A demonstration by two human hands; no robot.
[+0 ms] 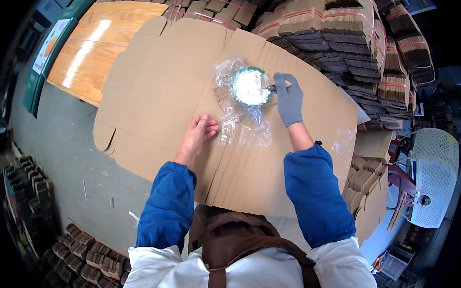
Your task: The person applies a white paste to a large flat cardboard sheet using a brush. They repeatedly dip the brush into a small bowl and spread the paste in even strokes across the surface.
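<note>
My right hand, in a grey glove, is closed round a brush with a light handle. The brush's head reaches over the right rim of a round green tub, whose inside is washed out by bright glare. Crumpled clear plastic film lies under and around the tub. Below it spreads a large sheet of brown cardboard with flaps and crease lines. My bare left hand rests on the cardboard left of the film, fingers loosely bent and holding nothing I can see.
Strapped bundles of flat cardboard are stacked at the back right. A shiny wooden board edged in green stands at the far left. More cardboard pieces sit to the right, near a white perforated panel. Cardboard bundles lie at lower left.
</note>
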